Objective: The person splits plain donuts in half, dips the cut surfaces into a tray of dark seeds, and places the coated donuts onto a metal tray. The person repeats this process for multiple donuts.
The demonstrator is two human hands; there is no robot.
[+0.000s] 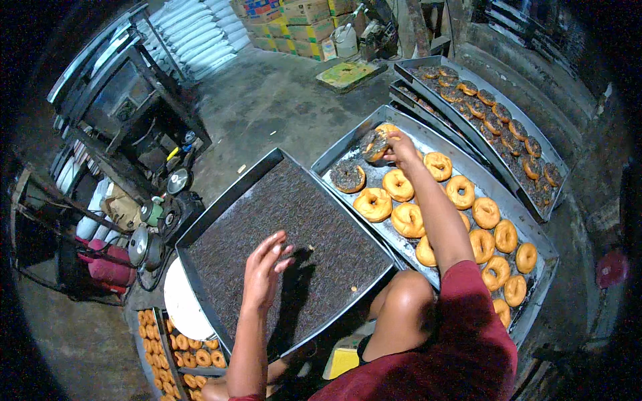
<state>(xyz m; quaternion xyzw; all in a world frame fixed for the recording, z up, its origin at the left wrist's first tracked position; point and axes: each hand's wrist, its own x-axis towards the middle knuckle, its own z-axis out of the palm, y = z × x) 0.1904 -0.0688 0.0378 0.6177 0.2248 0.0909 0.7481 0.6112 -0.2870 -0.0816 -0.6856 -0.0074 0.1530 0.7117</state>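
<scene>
My right hand (403, 152) grips a ring doughnut (374, 146) coated with dark chocolate sprinkles, tilted above the far end of a metal tray (545, 287). Another coated doughnut (348, 176) lies in that tray, just left of the held one. Rows of plain golden doughnuts (372, 204) fill much of the rest, some hidden under my right forearm. My left hand (263, 271) hovers over a square metal pan (226, 200) spread with dark sprinkles (247, 217). It holds nothing, and its fingers are apart and slightly curled.
At the far right, a long tray (558, 180) of sprinkle-coated doughnuts rests over another tray. Trays of plain doughnuts (189, 359) sit low at the left, beside a round white surface (184, 304). Pots (144, 246) and a wooden rack (147, 80) stand left; cartons (307, 33) and sacks (194, 37) behind.
</scene>
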